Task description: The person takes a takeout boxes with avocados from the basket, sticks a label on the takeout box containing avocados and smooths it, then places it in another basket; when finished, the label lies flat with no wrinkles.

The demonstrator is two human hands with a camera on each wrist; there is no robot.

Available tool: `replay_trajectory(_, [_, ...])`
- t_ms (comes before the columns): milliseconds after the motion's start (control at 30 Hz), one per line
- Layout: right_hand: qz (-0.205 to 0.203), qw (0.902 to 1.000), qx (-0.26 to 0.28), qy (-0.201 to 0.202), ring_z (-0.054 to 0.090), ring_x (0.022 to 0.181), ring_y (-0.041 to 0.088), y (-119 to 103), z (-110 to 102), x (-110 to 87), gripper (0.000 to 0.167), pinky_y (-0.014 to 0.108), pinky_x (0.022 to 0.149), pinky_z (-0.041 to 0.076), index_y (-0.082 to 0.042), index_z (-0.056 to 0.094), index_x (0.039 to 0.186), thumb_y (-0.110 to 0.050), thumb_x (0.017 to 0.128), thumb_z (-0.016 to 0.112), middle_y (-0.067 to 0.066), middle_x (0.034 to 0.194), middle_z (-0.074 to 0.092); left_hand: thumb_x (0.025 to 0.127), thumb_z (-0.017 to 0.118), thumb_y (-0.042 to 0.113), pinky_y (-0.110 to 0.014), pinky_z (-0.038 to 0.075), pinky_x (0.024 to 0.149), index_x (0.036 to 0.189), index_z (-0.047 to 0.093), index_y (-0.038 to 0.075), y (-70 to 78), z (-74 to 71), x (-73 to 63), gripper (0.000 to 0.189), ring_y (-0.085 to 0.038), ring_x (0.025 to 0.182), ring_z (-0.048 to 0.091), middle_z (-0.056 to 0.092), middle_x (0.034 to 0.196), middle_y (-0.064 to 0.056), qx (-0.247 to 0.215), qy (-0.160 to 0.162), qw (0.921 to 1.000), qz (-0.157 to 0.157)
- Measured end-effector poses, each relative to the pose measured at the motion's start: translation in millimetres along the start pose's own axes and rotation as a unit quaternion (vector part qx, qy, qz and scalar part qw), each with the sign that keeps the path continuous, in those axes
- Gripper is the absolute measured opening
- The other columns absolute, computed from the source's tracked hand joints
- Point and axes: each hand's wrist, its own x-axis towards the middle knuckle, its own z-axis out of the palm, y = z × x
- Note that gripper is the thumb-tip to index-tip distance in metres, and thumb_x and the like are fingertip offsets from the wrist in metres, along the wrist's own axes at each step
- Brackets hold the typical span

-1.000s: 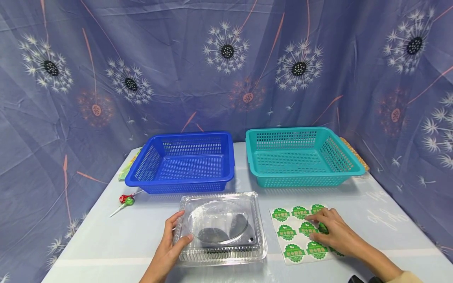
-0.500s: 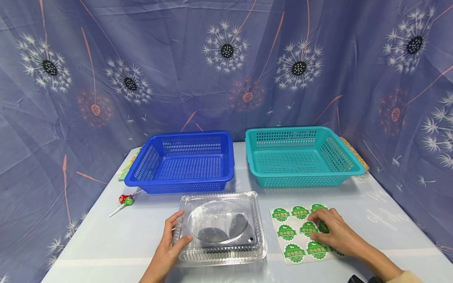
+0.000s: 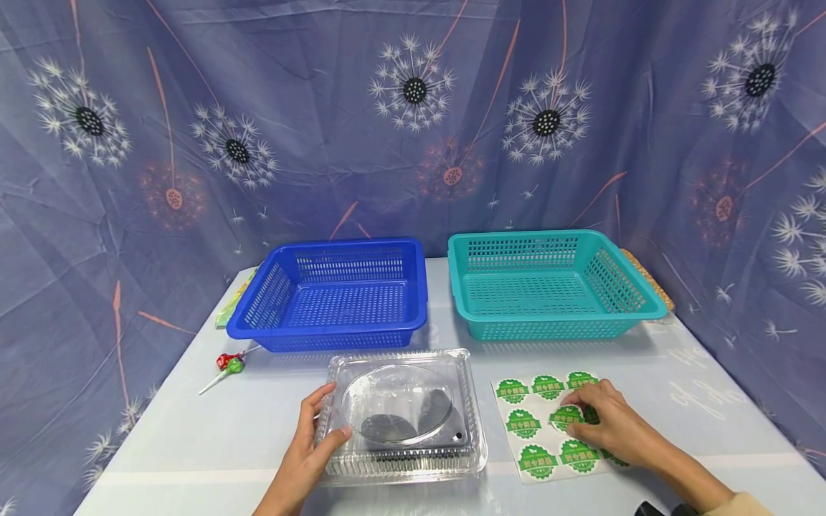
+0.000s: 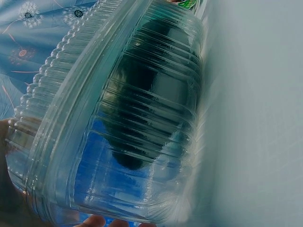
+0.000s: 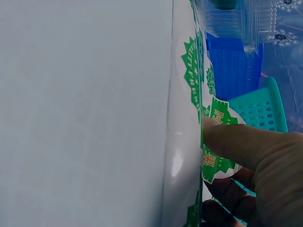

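Note:
My left hand [image 3: 306, 441] grips the left end of a clear plastic clamshell box [image 3: 452, 469], with the thumb on the lid's edge. Two smooth dark oval pieces [image 3: 387, 428] lie inside the box; in the left wrist view the dark piece [image 4: 135, 99] looks greenish through the ribbed wall. To the right, my right hand [image 3: 613, 423] pinches a round green and white sticker [image 3: 566, 417] between thumb and fingers over the sticker sheet [image 3: 548, 441]. In the right wrist view this sticker [image 5: 220, 165] stands up off the sheet. More green stickers surround it on the backing.
A blue basket [image 3: 325, 342] stands behind the box, and a teal basket [image 3: 548, 331] is right of it. Red [image 3: 227, 361] and green [image 3: 235, 366] lollipops lie at the left. A green-yellow packet [image 3: 231, 308] and an orange patterned item [image 3: 648, 279] peek out behind the baskets.
My right hand has shifted slightly, and the pinched sticker has come up from the sheet, moving a little to the right. My left hand and the box have stayed put.

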Motion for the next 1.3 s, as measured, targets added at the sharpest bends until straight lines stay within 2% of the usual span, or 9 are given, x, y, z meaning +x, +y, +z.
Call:
replay_trajectory(200, [-0.020, 0.9996, 0.000, 0.019, 0.029, 0.080, 0.000, 1.0, 1.1, -0.3, 0.020, 0.021, 0.062, 0.028, -0.031, 0.063, 0.088, -0.022, 0.077, 0.076, -0.017, 0.089, 0.055, 0.088, 0.060, 0.015, -0.039, 0.039, 0.083, 0.142, 0.027, 0.026, 0.3, -0.1, -0.2, 0.063, -0.035, 0.119, 0.037, 0.027, 0.141, -0.019, -0.003, 0.003, 1.0000, 0.000])
replay_trajectory(400, [-0.053, 0.9979, 0.005, 0.039, 0.030, 0.077, 0.001, 1.6, 3.2, -0.3, 0.020, 0.021, 0.061, 0.027, -0.032, 0.061, 0.081, -0.017, 0.079, 0.074, -0.022, 0.080, 0.050, 0.088, 0.060, 0.015, -0.038, 0.040, 0.083, 0.142, 0.028, 0.027, -0.3, -0.4, -0.1, 0.064, -0.034, 0.118, 0.037, 0.029, 0.140, -0.018, -0.007, 0.004, 1.0000, 0.000])
replay_trajectory(667, [-0.045, 0.9984, 0.026, 0.021, 0.032, 0.075, 0.000, 0.3, 0.0, 0.6, 0.017, 0.021, 0.060, 0.029, -0.032, 0.061, 0.080, -0.018, 0.083, 0.070, -0.017, 0.081, 0.055, 0.088, 0.060, 0.017, -0.039, 0.040, 0.084, 0.142, 0.028, 0.028, -1.1, -0.3, 0.3, 0.064, -0.034, 0.120, 0.036, 0.028, 0.142, -0.018, -0.004, 0.003, 1.0000, -0.002])
replay_trajectory(867, [-0.063, 0.9974, 0.028, 0.024, 0.035, 0.073, 0.002, -4.8, -3.5, 5.5, 0.019, 0.021, 0.059, 0.029, -0.032, 0.060, 0.077, -0.017, 0.083, 0.070, -0.017, 0.080, 0.056, 0.089, 0.060, 0.018, -0.040, 0.039, 0.085, 0.142, 0.027, 0.027, -2.1, -0.4, 0.7, 0.064, -0.036, 0.122, 0.035, 0.026, 0.143, -0.019, 0.000, 0.003, 1.0000, -0.003])
replay_trajectory(1000, [-0.037, 0.9983, 0.046, 0.000, 0.040, 0.076, -0.001, -9.6, -9.4, 7.3, 0.013, 0.021, 0.060, 0.034, -0.031, 0.061, 0.080, -0.021, 0.085, 0.067, -0.014, 0.083, 0.058, 0.089, 0.060, 0.018, -0.041, 0.039, 0.085, 0.142, 0.027, 0.028, -2.9, -0.2, 1.0, 0.064, -0.036, 0.123, 0.035, 0.025, 0.144, -0.019, 0.001, 0.001, 1.0000, -0.005])
replay_trajectory(1167, [0.009, 0.9958, 0.070, -0.058, 0.045, 0.076, -0.002, -13.1, -16.5, 8.3, 0.007, 0.023, 0.061, 0.037, -0.025, 0.059, 0.085, -0.027, 0.092, 0.060, -0.011, 0.084, 0.056, 0.089, 0.060, 0.019, -0.042, 0.039, 0.085, 0.142, 0.027, 0.029, -3.0, -0.3, 0.8, 0.064, -0.037, 0.123, 0.035, 0.025, 0.144, -0.019, 0.001, 0.001, 1.0000, -0.007])
replay_trajectory(1300, [0.017, 0.9949, 0.072, -0.069, 0.045, 0.073, -0.001, -14.5, -18.2, 9.5, 0.009, 0.023, 0.061, 0.037, -0.023, 0.058, 0.086, -0.028, 0.094, 0.056, -0.011, 0.080, 0.054, 0.089, 0.060, 0.019, -0.045, 0.039, 0.087, 0.143, 0.027, 0.028, -2.1, -0.6, 0.3, 0.064, -0.038, 0.124, 0.034, 0.024, 0.144, -0.020, 0.004, 0.002, 1.0000, -0.006])
